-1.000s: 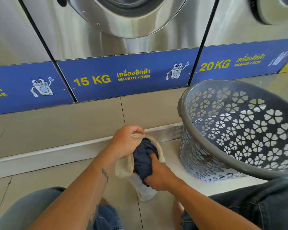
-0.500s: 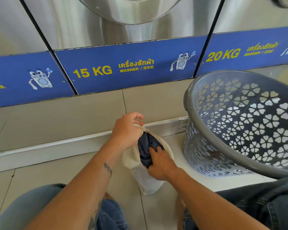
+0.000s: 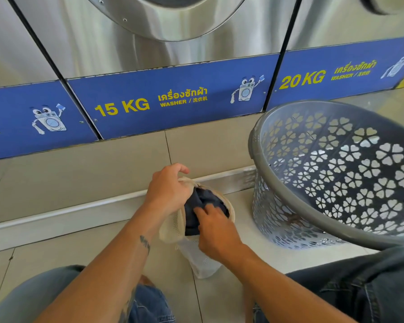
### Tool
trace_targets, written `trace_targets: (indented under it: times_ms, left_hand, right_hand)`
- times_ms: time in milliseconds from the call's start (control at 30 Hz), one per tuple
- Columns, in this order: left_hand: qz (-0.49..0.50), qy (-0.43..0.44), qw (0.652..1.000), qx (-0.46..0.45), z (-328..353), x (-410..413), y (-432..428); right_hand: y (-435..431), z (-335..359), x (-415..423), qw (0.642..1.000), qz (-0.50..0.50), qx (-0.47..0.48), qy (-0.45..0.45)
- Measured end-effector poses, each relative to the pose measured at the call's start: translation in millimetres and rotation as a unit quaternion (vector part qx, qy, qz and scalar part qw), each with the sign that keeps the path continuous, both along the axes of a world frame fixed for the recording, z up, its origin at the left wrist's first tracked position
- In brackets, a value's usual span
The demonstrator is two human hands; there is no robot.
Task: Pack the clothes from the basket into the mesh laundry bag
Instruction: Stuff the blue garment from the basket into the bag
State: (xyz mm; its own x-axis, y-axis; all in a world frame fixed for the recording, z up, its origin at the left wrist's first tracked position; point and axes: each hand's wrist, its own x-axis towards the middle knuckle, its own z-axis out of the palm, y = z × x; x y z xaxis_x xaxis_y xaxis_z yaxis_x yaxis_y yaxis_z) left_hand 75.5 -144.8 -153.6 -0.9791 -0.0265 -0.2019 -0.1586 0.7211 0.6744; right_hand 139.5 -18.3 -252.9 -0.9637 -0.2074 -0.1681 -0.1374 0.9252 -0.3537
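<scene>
Right hand [image 3: 216,231] has switched from grabbing to poking since the last frame, fingers [image 3: 204,209] straight and together on the dark garment [image 3: 203,198] in the mouth of the mesh laundry bag [image 3: 201,262], on the floor [image 3: 278,259] beside the basket [image 3: 273,220]. Left hand [image 3: 167,190] pinches the rim, and should keep it wide while the cloth gets shoved deep

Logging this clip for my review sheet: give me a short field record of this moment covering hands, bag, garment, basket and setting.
left hand: grips the rim of the mesh laundry bag, holding it open
right hand: pushes the dark garment into the bag
garment state: partly inside, bunched at the mouth
basket: grey, right of the bag; no clothes visible inside
setting: tiled floor, in front of the 15 KG washer
</scene>
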Motion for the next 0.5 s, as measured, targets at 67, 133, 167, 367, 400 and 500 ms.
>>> trace_targets:
  times_ms: [67,133,167,367,400,500]
  left_hand:
    - [-0.008,-0.003,1.000,0.009,0.0,0.7,-1.9]
    - [-0.014,-0.010,1.000,0.013,0.4,1.8,-4.3]
    - [-0.016,-0.011,1.000,0.014,1.1,2.3,-4.7]
    - [-0.032,-0.010,0.999,0.016,5.9,2.6,1.0]
    - [-0.034,-0.011,0.999,0.011,5.1,2.0,1.5]
    - [-0.032,-0.009,0.999,-0.006,2.6,1.4,0.4]
  right_hand:
    - [2.8,-13.0,8.3,0.995,0.015,-0.014,-0.100]
    - [9.4,-17.6,10.3,0.982,-0.004,-0.082,-0.170]
    - [13.9,-16.5,7.8,0.974,-0.024,-0.116,-0.193]
    - [26.4,4.9,-11.3,0.982,-0.116,-0.085,-0.120]
    - [22.5,9.4,-12.2,0.987,-0.124,-0.084,-0.064]
    - [9.9,10.6,-8.1,0.990,-0.091,-0.105,0.028]
